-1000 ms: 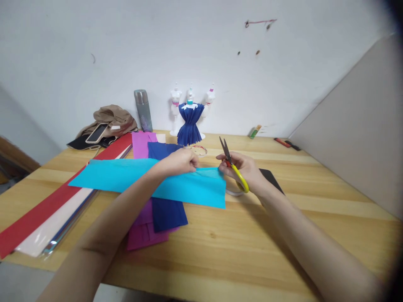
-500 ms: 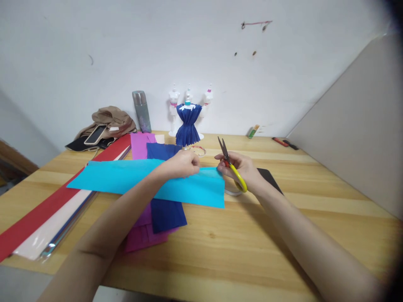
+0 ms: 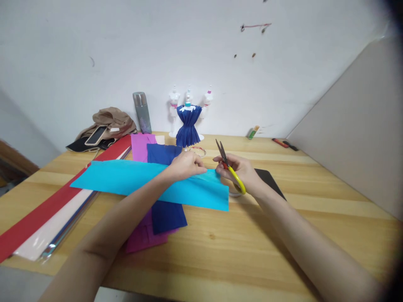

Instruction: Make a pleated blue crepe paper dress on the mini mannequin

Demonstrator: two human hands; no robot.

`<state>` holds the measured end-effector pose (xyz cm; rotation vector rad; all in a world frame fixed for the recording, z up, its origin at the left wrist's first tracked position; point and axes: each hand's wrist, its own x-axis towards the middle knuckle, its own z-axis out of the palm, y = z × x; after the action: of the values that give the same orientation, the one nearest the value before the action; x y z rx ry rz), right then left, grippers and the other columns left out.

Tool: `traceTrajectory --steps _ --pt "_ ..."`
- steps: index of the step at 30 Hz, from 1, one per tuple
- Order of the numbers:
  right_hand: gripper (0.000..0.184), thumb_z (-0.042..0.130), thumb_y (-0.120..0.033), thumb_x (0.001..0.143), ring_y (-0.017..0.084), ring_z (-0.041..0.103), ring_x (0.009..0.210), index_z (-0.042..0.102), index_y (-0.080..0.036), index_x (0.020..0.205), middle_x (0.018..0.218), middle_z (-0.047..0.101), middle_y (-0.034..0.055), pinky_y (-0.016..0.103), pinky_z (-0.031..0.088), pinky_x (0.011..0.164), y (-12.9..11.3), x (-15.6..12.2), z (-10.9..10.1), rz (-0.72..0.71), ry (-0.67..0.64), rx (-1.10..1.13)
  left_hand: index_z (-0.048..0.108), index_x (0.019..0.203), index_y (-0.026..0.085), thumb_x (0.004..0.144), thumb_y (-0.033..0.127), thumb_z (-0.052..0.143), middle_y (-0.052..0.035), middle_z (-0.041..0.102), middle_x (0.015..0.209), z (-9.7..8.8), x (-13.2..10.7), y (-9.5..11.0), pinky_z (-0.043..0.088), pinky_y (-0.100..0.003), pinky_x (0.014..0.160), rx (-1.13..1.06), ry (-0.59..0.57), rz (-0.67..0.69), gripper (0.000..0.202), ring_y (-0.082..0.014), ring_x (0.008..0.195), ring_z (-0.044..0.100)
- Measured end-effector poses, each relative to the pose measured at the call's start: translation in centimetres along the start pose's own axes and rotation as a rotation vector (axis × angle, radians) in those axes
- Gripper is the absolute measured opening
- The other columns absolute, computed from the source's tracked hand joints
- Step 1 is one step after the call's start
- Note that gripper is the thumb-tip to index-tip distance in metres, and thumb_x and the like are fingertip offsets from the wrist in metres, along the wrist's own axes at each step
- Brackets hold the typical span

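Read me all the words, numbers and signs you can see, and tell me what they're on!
There are none I can read.
Flask: a faint purple pattern, no readable words.
Small green and orange item: too small and blurred to read.
White patch on the brown cloth: too small to read.
Scissors and bright blue sheet: no readable writing.

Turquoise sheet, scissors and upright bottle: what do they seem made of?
Turquoise sheet: probably crepe paper or thin fabric, matte, faintly wrinkled along its far edge.

Scissors: dark blades, likely steel; yellow handle, apparently smooth plastic.

Bottle: likely metal, its cap shiny, grey body duller.
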<state>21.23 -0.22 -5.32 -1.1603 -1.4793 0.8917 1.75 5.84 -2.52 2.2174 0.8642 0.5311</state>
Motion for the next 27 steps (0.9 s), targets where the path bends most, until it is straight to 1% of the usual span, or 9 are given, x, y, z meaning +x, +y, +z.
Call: traceTrajectory --steps 3,7,11,16,18,21,23,25,27 --pt "0.035 0.081 -0.038 0.061 0.013 0.052 0.054 0.064 -0.022 0.087 0.061 0.056 -0.0031 0.030 0.045 0.052 0.1 -0.1 0.1 0.002 -0.006 -0.002 0.064 0.062 0.014 0.073 0.025 0.061 0.0012 0.054 0.057 0.2 0.2 -0.2 0.029 -0.025 0.056 0.022 -0.005 0.022 0.015 -0.0108 0.059 0.045" --pt "0.035 0.080 -0.040 0.063 0.014 0.054 0.055 0.064 -0.022 0.089 0.063 0.057 -0.0024 0.030 0.047 0.052 0.3 0.0 0.0 -0.008 -0.017 0.011 0.062 0.061 0.013 0.073 0.022 0.061 0.0011 0.053 0.056 0.1 0.3 -0.2 0.031 -0.024 0.055 -0.033 -0.013 -0.004 0.015 -0.0106 0.058 0.046" --pt "0.035 0.080 -0.039 0.063 0.014 0.054 0.055 0.064 -0.022 0.089 0.063 0.056 -0.0030 0.029 0.047 0.052 0.4 0.0 0.0 -0.016 -0.001 0.011 0.060 0.058 0.013 0.071 0.022 0.061 0.0028 0.051 0.055 -1.0 0.1 -0.5 0.032 -0.023 0.055 -0.031 -0.056 -0.001 0.015 -0.0096 0.058 0.044" --pt "0.037 0.080 -0.040 0.063 0.014 0.056 0.058 0.065 -0.023 0.092 0.066 0.057 -0.0028 0.030 0.049 0.057 0.3 0.1 -0.4 0.009 0.022 -0.004 0.067 0.070 0.012 0.069 0.021 0.059 0.0011 0.059 0.063 -2.3 0.0 -1.4 0.037 -0.024 0.059 -0.011 -0.151 -0.047 0.012 -0.0103 0.062 0.049" --pt "0.041 0.081 -0.042 0.063 0.016 0.059 0.061 0.066 -0.023 0.096 0.070 0.061 -0.0015 0.032 0.051 0.060 0.2 0.2 -1.2 0.032 -0.018 -0.007 0.068 0.072 0.012 0.069 0.021 0.059 0.0004 0.061 0.065 -2.4 0.1 -1.6 0.039 -0.024 0.061 0.005 -0.136 -0.036 0.013 -0.0108 0.063 0.051" --pt "0.046 0.081 -0.045 0.064 0.018 0.062 0.068 0.067 -0.024 0.103 0.075 0.065 0.0001 0.035 0.052 0.067 -0.5 0.2 -3.3 0.025 -0.116 -0.063 0.069 0.072 0.012 0.071 0.021 0.059 -0.0001 0.062 0.066 -2.3 0.2 -1.4 0.038 -0.024 0.061 0.062 -0.091 -0.023 0.014 -0.0118 0.065 0.053" --pt "0.044 0.080 -0.043 0.066 0.018 0.061 0.071 0.069 -0.025 0.105 0.078 0.065 0.0006 0.034 0.052 0.070 -1.5 0.0 -5.1 0.005 -0.194 -0.186 0.069 0.069 0.013 0.072 0.021 0.059 -0.0005 0.062 0.066 -2.2 0.2 -1.1 0.037 -0.024 0.061 0.127 -0.052 -0.024 0.013 -0.0128 0.066 0.053" --pt "0.046 0.081 -0.042 0.064 0.019 0.061 0.072 0.072 -0.025 0.106 0.082 0.066 0.0020 0.033 0.052 0.067 -2.6 -0.3 -6.8 0.017 -0.316 -0.320 0.070 0.068 0.014 0.072 0.021 0.059 -0.0014 0.064 0.068 -2.2 0.1 -0.7 0.038 -0.025 0.063 0.213 -0.008 -0.030 0.013 -0.0142 0.068 0.055" --pt "0.056 0.080 -0.043 0.065 0.022 0.063 0.076 0.070 -0.027 0.118 0.085 0.067 0.0034 0.033 0.052 0.066 -3.7 -0.7 -7.9 0.030 -0.386 -0.415 0.070 0.068 0.015 0.072 0.018 0.059 -0.0021 0.065 0.071 -2.2 0.0 -0.4 0.039 -0.027 0.068 0.280 0.026 0.000 0.012 -0.0150 0.071 0.056"
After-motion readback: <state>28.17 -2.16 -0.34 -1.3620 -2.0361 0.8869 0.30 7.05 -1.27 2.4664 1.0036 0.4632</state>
